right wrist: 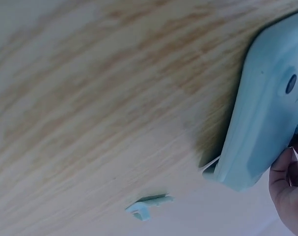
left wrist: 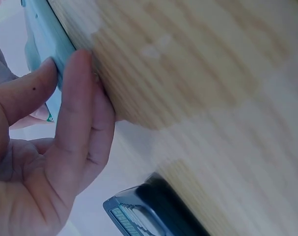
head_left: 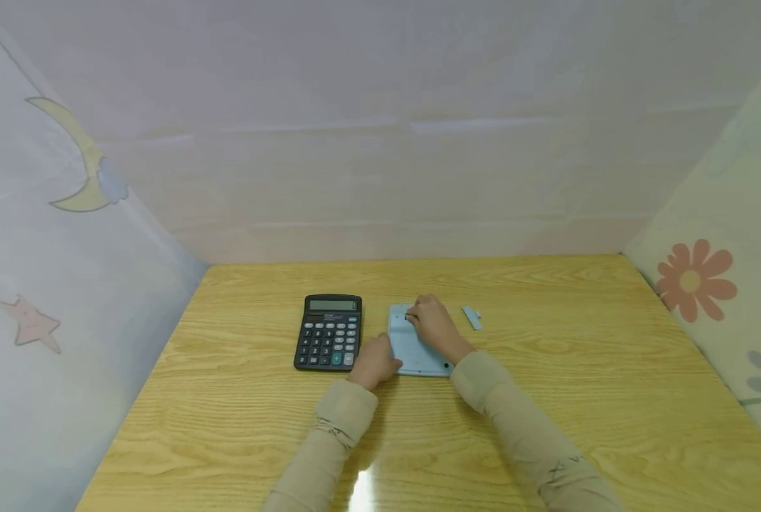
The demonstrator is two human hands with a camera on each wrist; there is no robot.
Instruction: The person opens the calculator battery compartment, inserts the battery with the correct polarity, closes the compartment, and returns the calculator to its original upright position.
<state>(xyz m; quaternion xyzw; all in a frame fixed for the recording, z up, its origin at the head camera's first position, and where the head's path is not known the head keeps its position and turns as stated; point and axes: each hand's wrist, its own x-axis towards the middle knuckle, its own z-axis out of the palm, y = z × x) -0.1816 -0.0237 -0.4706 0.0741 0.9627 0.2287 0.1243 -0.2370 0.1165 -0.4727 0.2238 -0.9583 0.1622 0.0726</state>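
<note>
A light blue calculator (head_left: 412,352) lies face down on the wooden table, its back facing up. My left hand (head_left: 375,359) grips its left edge, thumb on top and fingers along the side, also visible in the left wrist view (left wrist: 65,118). Bent over the far part of the back, my right hand (head_left: 437,323) pinches a small dark piece (right wrist: 294,135) between its fingertips, whose kind is too small to tell. To the right lies a small light blue cover (head_left: 472,318), loose on the table. Part of the calculator's back is hidden under the right hand.
A black calculator (head_left: 328,334) lies face up just left of the left hand, its display towards the far side. The wooden table (head_left: 566,355) meets a pale fabric wall (head_left: 406,192) at the back, with printed fabric at both sides.
</note>
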